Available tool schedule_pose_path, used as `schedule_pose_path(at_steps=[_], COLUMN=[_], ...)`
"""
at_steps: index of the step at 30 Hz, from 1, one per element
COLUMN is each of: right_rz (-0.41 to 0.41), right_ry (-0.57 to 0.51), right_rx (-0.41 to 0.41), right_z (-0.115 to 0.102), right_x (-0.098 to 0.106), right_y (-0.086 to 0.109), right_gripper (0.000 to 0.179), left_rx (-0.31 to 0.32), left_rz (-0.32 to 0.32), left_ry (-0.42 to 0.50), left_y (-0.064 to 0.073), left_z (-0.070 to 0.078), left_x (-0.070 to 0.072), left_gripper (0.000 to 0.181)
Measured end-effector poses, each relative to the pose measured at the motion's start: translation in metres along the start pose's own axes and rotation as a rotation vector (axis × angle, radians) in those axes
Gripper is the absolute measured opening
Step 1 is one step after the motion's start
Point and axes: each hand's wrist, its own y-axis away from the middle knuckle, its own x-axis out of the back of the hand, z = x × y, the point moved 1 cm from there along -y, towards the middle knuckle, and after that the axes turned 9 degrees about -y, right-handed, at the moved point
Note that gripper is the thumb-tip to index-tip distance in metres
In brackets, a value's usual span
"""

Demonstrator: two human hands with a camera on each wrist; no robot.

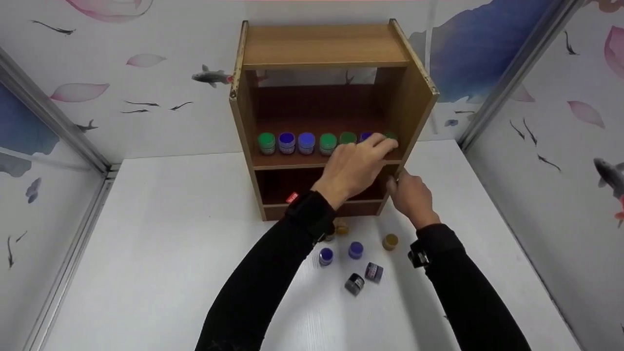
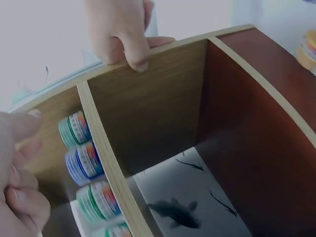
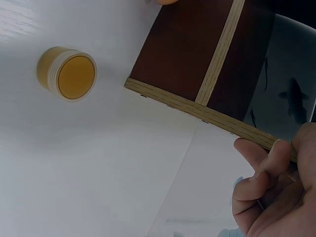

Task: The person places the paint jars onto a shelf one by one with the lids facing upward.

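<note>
In the head view a small wooden shelf unit (image 1: 325,45) stands on a white table. Along its middle shelf runs a row of paint jars (image 1: 306,143) with green, blue and purple lids. My left hand (image 1: 355,165) reaches over the row's right end, partly covering the last jars. In the left wrist view its fingers (image 2: 24,197) are loosely bent, with a gap between them and the nearest green-labelled jar (image 2: 75,129). Lower down, my right hand (image 1: 413,195) grips the front edge of the unit's right side panel (image 3: 168,102), its thumb on the inner face.
Several loose jars lie on the table before the unit, among them a yellow jar (image 1: 390,242), a purple-lidded jar (image 1: 356,250) and a tipped black-lidded jar (image 1: 354,283). A red tag (image 1: 292,197) shows in the lower compartment. Patterned walls (image 1: 161,97) enclose the table.
</note>
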Motion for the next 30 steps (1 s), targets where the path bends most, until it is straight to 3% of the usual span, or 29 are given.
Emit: schedule_pose_path(at_steps=[5,10,15,24,30], right_rz=[-0.008,-0.013,-0.024,-0.030,-0.041], right_ry=[0.004,0.012,0.002,-0.012,-0.012], right_rx=[-0.003,-0.010,-0.016,-0.021,-0.039], right_z=[0.000,0.000,-0.002,-0.005,-0.004], right_x=[0.001,0.001,0.001,0.002,0.001], right_y=[0.000,-0.002,-0.001,-0.001,0.000], right_gripper=[0.042,0.041,0.043,0.046,0.047], left_rx=[-0.084,-0.089,-0.025,0.114,0.121], left_rz=[0.046,0.031,-0.061,-0.228,-0.333], left_ry=[0.082,0.129,0.155,0.164,0.201], left_y=[0.032,0.068,0.103,0.155,0.180], left_z=[-0.009,-0.018,-0.027,-0.040,-0.037], left_x=[-0.005,-0.025,-0.048,-0.084,-0.105], left_gripper=[0.026,0.022,0.023,0.027,0.034])
